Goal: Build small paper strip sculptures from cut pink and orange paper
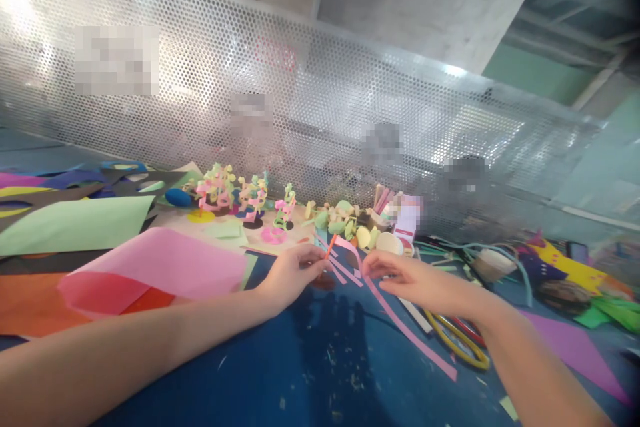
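Pinched in the fingers of my left hand is a thin orange stick or rolled strip, tilted upright. A long pink paper strip arches from the top of that orange piece toward my right hand, then trails down over the blue table. My right fingers close on the strip near its arch. Short pink strips lie just beyond, between the two hands. Behind them stand small paper figures in pink, green and yellow, with several pale paper discs beside them.
Pink paper curls over orange paper at the left, near a green sheet. Yellow-handled scissors or a similar looped tool lie under my right forearm. A perforated metal screen rises behind; paper scraps dot the blue table.
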